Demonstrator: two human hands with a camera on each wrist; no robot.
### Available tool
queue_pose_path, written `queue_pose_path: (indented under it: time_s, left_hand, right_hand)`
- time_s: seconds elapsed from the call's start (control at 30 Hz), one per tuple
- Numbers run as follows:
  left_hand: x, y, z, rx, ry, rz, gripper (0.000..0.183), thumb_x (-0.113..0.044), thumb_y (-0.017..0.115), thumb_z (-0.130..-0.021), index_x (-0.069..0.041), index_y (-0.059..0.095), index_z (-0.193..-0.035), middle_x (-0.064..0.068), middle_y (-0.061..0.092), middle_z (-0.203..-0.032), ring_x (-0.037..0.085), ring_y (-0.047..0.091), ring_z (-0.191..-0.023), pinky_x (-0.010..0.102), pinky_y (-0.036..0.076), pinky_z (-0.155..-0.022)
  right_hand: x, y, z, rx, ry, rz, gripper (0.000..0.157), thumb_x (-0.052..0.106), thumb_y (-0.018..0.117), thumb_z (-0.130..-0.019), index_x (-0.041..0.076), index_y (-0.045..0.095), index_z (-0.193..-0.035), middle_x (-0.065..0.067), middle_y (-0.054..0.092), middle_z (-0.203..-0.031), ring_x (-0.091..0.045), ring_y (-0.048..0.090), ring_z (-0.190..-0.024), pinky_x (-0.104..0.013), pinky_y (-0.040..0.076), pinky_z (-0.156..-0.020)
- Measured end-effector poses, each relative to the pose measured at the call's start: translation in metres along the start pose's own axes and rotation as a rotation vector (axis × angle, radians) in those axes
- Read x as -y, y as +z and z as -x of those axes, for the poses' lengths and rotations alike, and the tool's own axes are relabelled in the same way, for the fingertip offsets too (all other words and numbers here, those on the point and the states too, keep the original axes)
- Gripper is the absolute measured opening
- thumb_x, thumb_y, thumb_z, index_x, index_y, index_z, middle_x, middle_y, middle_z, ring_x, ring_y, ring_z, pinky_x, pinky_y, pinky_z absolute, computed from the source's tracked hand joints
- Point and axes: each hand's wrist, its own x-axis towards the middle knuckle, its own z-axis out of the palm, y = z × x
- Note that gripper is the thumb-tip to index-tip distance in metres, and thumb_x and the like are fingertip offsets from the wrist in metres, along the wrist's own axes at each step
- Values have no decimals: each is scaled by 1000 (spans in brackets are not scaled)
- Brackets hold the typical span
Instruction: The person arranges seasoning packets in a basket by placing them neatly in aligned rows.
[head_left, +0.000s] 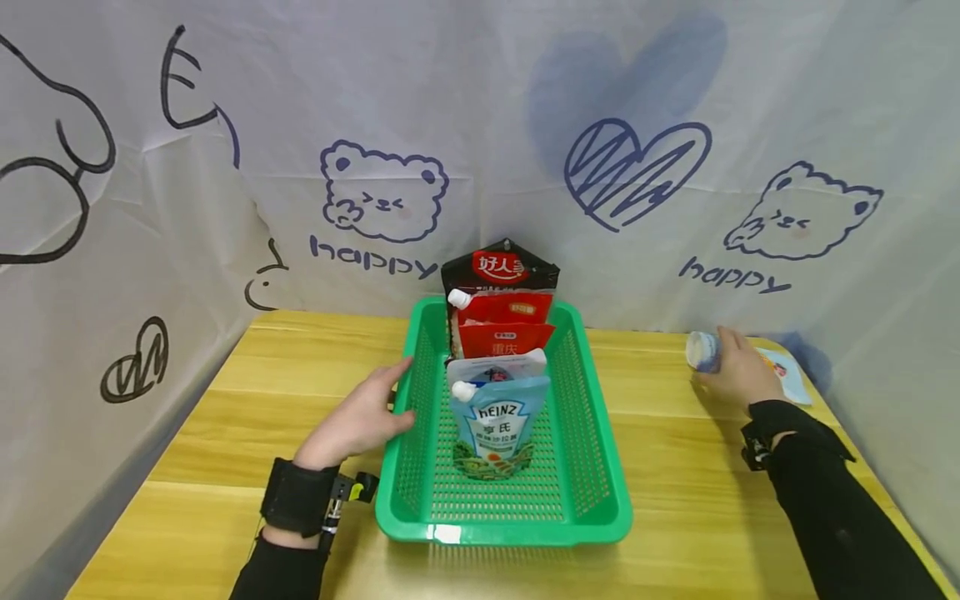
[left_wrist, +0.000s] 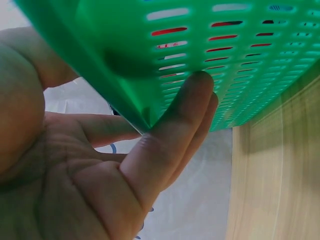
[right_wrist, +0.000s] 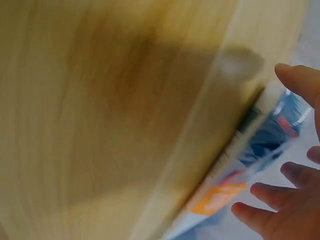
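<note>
My left hand (head_left: 360, 417) is at the left rim of a green plastic basket (head_left: 615, 500). In the left wrist view its straight fingers (left_wrist: 175, 125) lie against the slotted outer wall. Over on the right, my right hand (head_left: 738, 367) reaches over a tube (head_left: 702, 352) lying on the table, with a white round end at the left and a flat pale-blue end at the right. The right wrist view shows the fingers spread beside the blue, white and orange tube (right_wrist: 265, 135); part of it is hidden behind the hand in the head view.
Inside the basket stand a light-blue Heinz pouch (head_left: 498, 425) in front, red packets (head_left: 506, 337) behind it and a black packet (head_left: 536, 271) at the back. Yellow wooden table (head_left: 652, 467) lies around the basket. White cloth (head_left: 495, 100) with drawings hangs behind.
</note>
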Motion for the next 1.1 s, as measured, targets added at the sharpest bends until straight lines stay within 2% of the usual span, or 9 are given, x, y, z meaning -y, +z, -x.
queue_pose_path:
  time_s: [0.2, 0.37, 0.5, 0.6, 0.73, 0.87, 1.1]
  left_hand:
    - [-1, 5, -1, 2, -1, 8, 81, -1, 66, -93, 6, 23, -161, 35, 33, -159, 45, 56, -128, 52, 56, -99]
    - [-1, 6, -1, 1, 1, 12, 81, -1, 66, -93, 5, 23, -162, 34, 31, -161, 44, 55, -128, 51, 56, -99]
    - [-2, 5, 0, -3, 5, 6, 81, -1, 66, -94, 5, 23, -162, 34, 31, -161, 45, 54, -131, 53, 55, -101]
    - [-2, 4, 0, -2, 12, 3, 81, -1, 66, -94, 5, 23, -162, 34, 32, -160, 45, 54, -130, 53, 55, -101]
    - [-1, 3, 0, 0, 13, -6, 81, -2, 66, -93, 6, 23, -161, 35, 32, -159, 46, 52, -133, 55, 53, -103]
    - [0, 2, 0, -7, 2, -17, 81, -2, 66, -93, 6, 23, -161, 36, 32, -159, 46, 51, -133, 57, 51, -105]
    - [1, 1, -1, -3, -5, -23, 82, -2, 66, -93, 6, 22, -162, 36, 31, -159, 46, 50, -134, 57, 51, -105]
  right_hand:
    - [-2, 6, 7, 5, 14, 60, 87, 25, 72, -96, -8, 23, -159, -45, 28, -150, -68, 40, -124, -76, 39, -100]
    - [-3, 6, 6, -21, 7, 119, 75, 14, 69, -98, -4, 29, -158, -44, 36, -145, -65, 50, -114, -72, 47, -89]
    - [-2, 6, 7, -59, -27, 160, 70, 3, 68, -94, -8, 34, -154, -44, 42, -140, -63, 53, -111, -70, 50, -84]
    - [1, 7, 8, -101, -40, 190, 65, 0, 67, -91, -14, 38, -148, -45, 48, -135, -62, 55, -110, -71, 49, -86]
    - [6, 9, 9, -140, -43, 215, 53, 0, 67, -89, -17, 47, -136, -42, 59, -120, -60, 60, -98, -71, 50, -81]
    - [13, 10, 9, -169, -63, 197, 44, 4, 72, -89, -13, 56, -126, -40, 66, -104, -60, 63, -84, -72, 51, -73]
    - [28, 7, 17, -147, -30, 154, 45, 13, 76, -92, -9, 60, -128, -40, 66, -106, -59, 63, -89, -71, 51, -74]
